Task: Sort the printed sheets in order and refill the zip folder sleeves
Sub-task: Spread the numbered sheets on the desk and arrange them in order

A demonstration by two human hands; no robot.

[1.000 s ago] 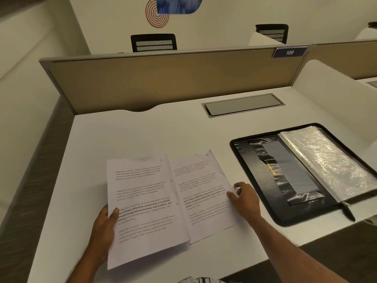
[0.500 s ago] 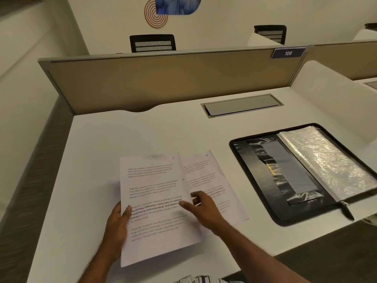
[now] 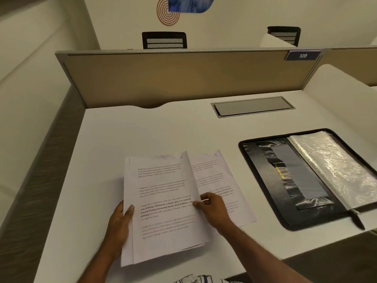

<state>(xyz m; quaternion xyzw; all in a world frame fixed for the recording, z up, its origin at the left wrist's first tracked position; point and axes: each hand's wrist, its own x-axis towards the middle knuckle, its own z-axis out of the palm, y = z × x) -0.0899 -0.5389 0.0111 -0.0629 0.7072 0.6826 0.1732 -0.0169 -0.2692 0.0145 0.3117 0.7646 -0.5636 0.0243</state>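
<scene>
Sheet stack [image 3: 163, 180] — left hand [image 3: 120, 223], right hand [image 3: 214, 209]

A stack of printed sheets [image 3: 163, 211] lies at the front of the desk [image 3: 142, 129]. The pages are white with blocks of black text, slightly fanned, and the top page's right edge curls up. A single sheet [image 3: 224, 180] marked 9 lies flat, partly under the stack's right side. Well to the right, the black zip folder [image 3: 265, 180] lies open flat, with clear plastic sleeves [image 3: 336, 170] piled on its right half.
</scene>
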